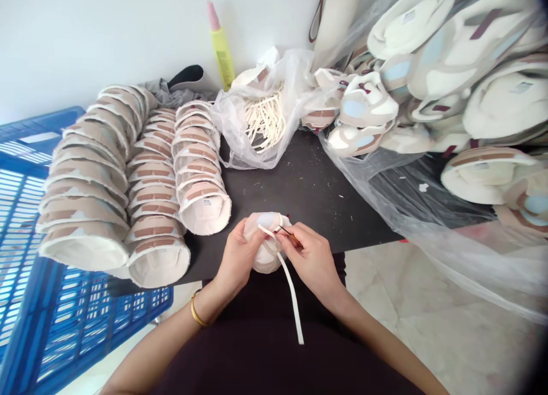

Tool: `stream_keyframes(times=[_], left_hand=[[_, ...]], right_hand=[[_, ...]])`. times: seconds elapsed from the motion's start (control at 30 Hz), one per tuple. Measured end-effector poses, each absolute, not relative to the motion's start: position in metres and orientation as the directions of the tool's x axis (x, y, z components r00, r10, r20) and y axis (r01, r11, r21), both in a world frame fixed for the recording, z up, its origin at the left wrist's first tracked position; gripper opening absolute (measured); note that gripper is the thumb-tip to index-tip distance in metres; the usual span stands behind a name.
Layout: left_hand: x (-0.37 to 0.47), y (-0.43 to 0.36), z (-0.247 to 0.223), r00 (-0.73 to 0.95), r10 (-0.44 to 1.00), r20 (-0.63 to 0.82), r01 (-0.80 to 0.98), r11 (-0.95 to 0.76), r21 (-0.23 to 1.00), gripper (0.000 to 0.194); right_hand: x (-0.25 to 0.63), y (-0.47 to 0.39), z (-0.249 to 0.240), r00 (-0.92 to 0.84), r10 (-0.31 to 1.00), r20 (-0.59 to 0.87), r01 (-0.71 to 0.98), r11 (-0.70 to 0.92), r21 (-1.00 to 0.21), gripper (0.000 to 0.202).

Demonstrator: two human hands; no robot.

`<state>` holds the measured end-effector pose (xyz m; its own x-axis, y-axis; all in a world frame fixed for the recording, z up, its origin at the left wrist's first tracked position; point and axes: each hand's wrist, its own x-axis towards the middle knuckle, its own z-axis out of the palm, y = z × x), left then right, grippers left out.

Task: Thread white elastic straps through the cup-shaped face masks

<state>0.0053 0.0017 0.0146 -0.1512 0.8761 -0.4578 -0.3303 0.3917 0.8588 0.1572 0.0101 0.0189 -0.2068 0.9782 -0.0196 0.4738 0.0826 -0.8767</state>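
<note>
At the front edge of the table, my left hand [238, 251] is closed around a small cream-and-beige shoe upper [266, 262], thumb on top. My right hand [313, 262] pinches a thin tool with an orange-brown handle [296, 239], perhaps a hook; its fine tip reaches over the upper. A flat white strip [291, 292], like a lace or elastic, crosses the upper between my hands. One short end points toward my left thumb, and the long end hangs down over my dark clothing. My fingers hide where the strip meets the upper.
Nested rows of shoe uppers [88, 212] stand at left beside a blue plastic basket [51, 321]. A clear bag [295, 69] holds white strips [264, 121]. Behind it are a yellow bottle [221, 55] and a cream flask [336, 18]. More uppers [445, 47] are heaped on plastic at right.
</note>
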Motion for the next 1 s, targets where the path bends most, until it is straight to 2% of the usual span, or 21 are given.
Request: stream_keyframes(times=[0.17,0.33,0.5,0.6,1.0], left_hand=[[0.004,-0.001,0.016,-0.166,0.860,-0.483,-0.385,0.395,0.834,0.044],[0.002,-0.002,0.019,-0.180,0.867,-0.464,-0.384,0.372,0.845,0.043],[0.001,-0.001,0.021,-0.166,0.893,-0.419,-0.405,0.326,0.854,0.036],[0.001,0.001,0.019,-0.182,0.883,-0.432,-0.418,0.328,0.847,0.038],[0.005,0.004,0.017,-0.197,0.850,-0.489,-0.406,0.384,0.830,0.049]], right_hand=[[0.155,0.008,0.017,-0.190,0.981,-0.038,0.465,0.056,-0.884,0.023],[0.151,0.011,0.018,-0.187,0.981,-0.046,0.444,0.043,-0.895,0.022],[0.147,0.015,0.016,-0.199,0.979,-0.048,0.448,0.047,-0.893,0.010],[0.148,0.016,0.017,-0.205,0.977,-0.063,0.432,0.033,-0.901,0.014],[0.163,0.021,0.027,-0.384,0.916,-0.117,0.511,0.105,-0.853,0.013]])
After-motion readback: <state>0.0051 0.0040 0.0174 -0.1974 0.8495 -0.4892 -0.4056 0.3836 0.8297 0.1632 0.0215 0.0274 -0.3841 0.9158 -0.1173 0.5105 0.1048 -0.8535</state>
